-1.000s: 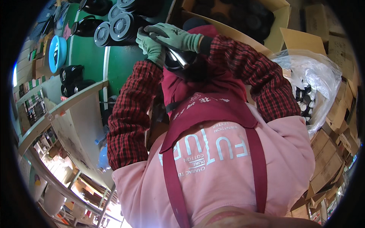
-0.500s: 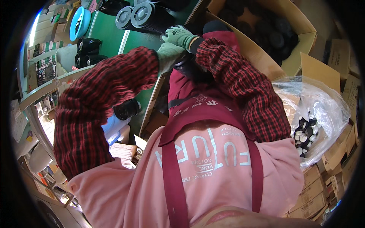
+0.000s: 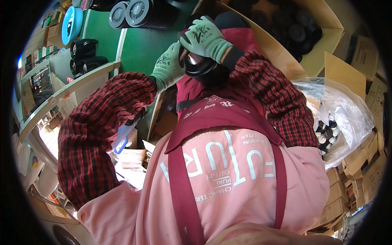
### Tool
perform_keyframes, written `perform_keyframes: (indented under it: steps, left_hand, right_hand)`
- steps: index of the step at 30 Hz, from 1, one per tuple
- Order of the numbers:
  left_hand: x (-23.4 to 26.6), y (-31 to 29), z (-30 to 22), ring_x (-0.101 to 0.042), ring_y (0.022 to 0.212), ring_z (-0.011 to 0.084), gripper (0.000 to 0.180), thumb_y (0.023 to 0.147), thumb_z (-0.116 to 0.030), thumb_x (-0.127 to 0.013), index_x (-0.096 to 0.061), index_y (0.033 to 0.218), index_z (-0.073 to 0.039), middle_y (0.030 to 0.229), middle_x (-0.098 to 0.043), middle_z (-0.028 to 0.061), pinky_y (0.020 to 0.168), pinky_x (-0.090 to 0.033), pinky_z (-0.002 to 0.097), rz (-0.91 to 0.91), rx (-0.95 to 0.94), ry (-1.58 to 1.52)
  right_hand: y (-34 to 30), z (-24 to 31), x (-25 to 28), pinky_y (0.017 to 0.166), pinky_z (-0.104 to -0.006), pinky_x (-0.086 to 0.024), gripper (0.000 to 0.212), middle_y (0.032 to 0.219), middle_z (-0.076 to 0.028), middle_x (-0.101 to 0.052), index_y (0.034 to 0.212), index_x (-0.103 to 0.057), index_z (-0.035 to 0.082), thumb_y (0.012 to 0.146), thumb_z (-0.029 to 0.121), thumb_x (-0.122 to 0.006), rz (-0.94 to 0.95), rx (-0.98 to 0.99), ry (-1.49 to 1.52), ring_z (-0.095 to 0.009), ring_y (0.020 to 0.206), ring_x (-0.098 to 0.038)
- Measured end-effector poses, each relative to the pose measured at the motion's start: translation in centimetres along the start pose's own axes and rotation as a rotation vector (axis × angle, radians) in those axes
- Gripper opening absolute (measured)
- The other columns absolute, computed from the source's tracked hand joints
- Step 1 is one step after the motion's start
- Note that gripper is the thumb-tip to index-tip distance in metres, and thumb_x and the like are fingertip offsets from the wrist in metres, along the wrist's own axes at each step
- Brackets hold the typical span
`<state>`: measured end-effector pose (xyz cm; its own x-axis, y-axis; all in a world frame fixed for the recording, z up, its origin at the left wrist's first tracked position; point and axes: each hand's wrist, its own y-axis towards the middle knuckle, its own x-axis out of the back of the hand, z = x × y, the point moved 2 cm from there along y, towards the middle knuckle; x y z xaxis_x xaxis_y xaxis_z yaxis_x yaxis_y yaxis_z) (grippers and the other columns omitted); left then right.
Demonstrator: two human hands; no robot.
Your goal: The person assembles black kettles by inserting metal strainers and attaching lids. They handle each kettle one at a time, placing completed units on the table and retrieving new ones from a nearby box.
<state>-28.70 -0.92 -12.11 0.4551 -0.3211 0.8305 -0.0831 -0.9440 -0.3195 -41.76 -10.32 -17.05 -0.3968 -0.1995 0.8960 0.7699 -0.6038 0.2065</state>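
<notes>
A black round, cup-like part [image 3: 199, 67] with a glossy band sits tilted over my lap, above the maroon apron [image 3: 228, 110]. My left hand [image 3: 170, 67], in a pale green glove, grips its left side. My right hand [image 3: 207, 37], gloved the same way, is curled over its far upper edge. Thumb and fingers of both hands meet near the part's rim, and some fingertips are hidden behind it.
Black cylinders with grey ribbed ends [image 3: 141, 12] lie on the green table [image 3: 143, 53]. Glossy black parts [image 3: 87, 63] and a blue basin [image 3: 72, 25] are farther left. To the right are a carton [image 3: 326, 45] of black round parts and a clear bag [image 3: 347, 110] of small black-and-white pieces.
My hands have moved apart from being close together and now hold the black part from two sides. More of the part shows. The view has shifted slightly.
</notes>
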Motion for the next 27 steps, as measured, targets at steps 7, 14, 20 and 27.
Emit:
perform_keyframes:
  steps: [7, 14, 20, 27]
  left_hand:
    - [-0.3, 2.5, 4.6, -0.063, 0.100, 0.0425, 0.047, 0.078, -0.005, -0.070, -0.057, 0.123, -0.002, 0.115, -0.062, 0.0203, 0.082, -0.056, 0.0451, -0.058, -0.567, 0.131]
    - [-0.4, 5.5, 4.2, -0.064, 0.103, 0.0312, 0.051, 0.069, -0.011, -0.076, -0.061, 0.117, -0.006, 0.115, -0.063, 0.0096, 0.076, -0.059, 0.0397, 0.039, -0.801, 0.308]
    - [1.0, 5.2, 3.1, -0.062, 0.114, 0.0373, 0.068, 0.077, -0.009, -0.078, -0.055, 0.140, -0.008, 0.129, -0.063, 0.0148, 0.094, -0.054, 0.0425, -0.121, -0.574, 0.019]
    - [-3.1, -1.5, 3.6, -0.043, 0.144, 0.0320, 0.098, 0.077, -0.010, -0.089, -0.032, 0.157, -0.006, 0.157, -0.037, 0.0201, 0.118, -0.038, 0.0451, -0.332, 0.068, -1.001]
  right_hand:
    - [-3.3, 1.9, 1.3, 0.075, -0.0447, -0.041, 0.047, 0.068, -0.008, -0.067, 0.071, -0.070, 0.015, 0.097, 0.050, -0.056, -0.132, -0.176, -0.164, -0.026, 0.070, -0.062]
    - [-5.5, 3.3, 2.3, 0.067, -0.0456, -0.042, 0.041, 0.078, -0.007, -0.064, 0.087, -0.067, 0.013, 0.093, 0.053, -0.062, 0.085, -0.415, -0.266, -0.025, 0.072, -0.062]
    - [-4.8, -1.7, 4.5, 0.081, -0.0418, -0.046, 0.043, 0.095, -0.006, -0.068, 0.104, -0.069, 0.014, 0.093, 0.055, -0.061, 0.065, -0.147, -0.026, -0.026, 0.091, -0.065]
    - [1.9, -6.0, 9.6, 0.086, -0.0482, -0.052, 0.032, 0.104, -0.019, -0.069, 0.115, -0.065, 0.006, 0.089, 0.024, -0.069, -0.423, -0.129, -0.097, -0.037, 0.100, -0.067]
